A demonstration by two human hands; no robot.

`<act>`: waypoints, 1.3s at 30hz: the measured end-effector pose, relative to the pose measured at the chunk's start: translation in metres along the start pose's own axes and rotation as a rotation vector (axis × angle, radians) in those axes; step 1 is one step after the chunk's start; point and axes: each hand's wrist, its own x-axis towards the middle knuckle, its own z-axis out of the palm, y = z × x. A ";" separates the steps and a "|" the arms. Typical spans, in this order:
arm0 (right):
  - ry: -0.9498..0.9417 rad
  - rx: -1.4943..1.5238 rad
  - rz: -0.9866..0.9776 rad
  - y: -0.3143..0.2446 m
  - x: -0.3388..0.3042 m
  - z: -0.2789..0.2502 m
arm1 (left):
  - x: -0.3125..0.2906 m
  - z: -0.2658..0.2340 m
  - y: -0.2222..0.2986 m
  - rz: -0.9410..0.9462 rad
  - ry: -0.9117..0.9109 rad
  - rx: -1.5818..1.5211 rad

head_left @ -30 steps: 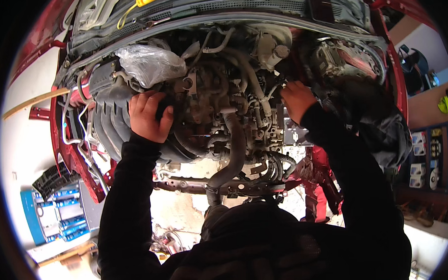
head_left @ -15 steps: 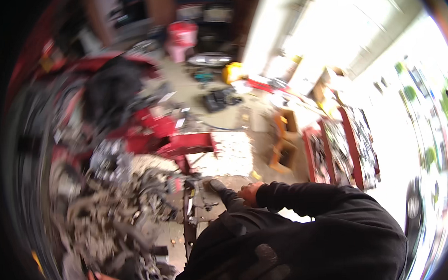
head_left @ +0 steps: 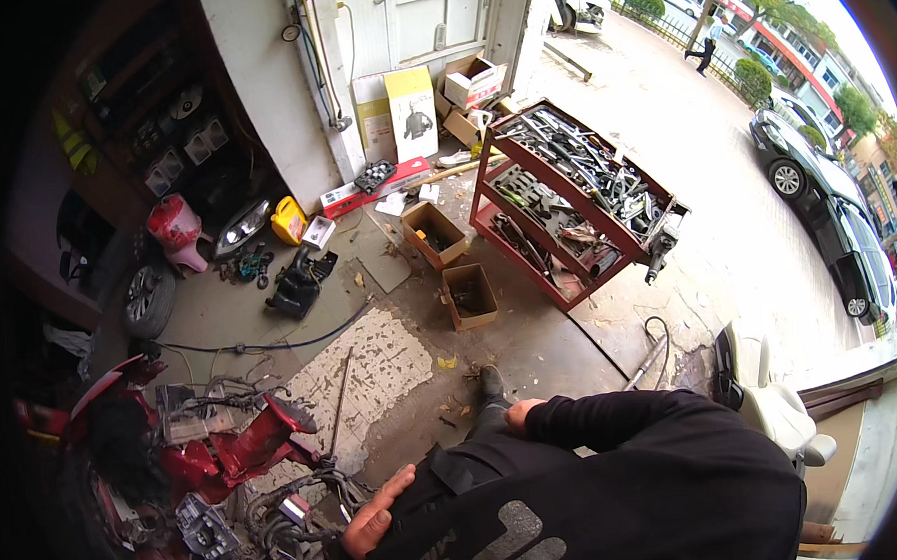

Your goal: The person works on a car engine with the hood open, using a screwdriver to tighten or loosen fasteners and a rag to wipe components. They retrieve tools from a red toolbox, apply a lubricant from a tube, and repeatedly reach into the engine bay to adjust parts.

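My left hand (head_left: 377,515) is held out in front of my body with its fingers stretched out and nothing in them. It is beside a tangle of dark wiring (head_left: 320,489) and greasy engine parts at the lower left. Near my thigh, my right hand (head_left: 519,414) comes out of a black sleeve. Its fingers are hidden, so I cannot tell whether it holds anything. Left of the wiring lie a grey metal casting (head_left: 206,526) and bent red car body panels (head_left: 238,451).
A red tool cart (head_left: 579,236) heaped with wrenches stands ahead on the right. Near it are open cardboard boxes (head_left: 469,297). A headlight (head_left: 243,229), a yellow jug (head_left: 289,220) and a wheel (head_left: 149,298) lie farther left. A car seat (head_left: 769,396) stands at right, a dark car (head_left: 826,203) outside.
The view has swung right, bringing the tool cart and street into the middle. My left hand has come from the engine parts at lower left to before my body. My right hand stays near my thigh.
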 end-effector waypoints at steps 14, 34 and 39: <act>1.105 0.530 0.664 0.408 0.027 -0.336 | 0.309 -0.018 -0.034 -0.406 0.144 0.023; 1.274 1.563 0.939 0.620 0.067 -0.400 | 0.330 -0.089 -0.161 -0.702 0.440 0.082; 1.578 1.088 0.605 0.523 0.000 -0.397 | 0.337 -0.090 -0.139 -0.619 0.477 0.104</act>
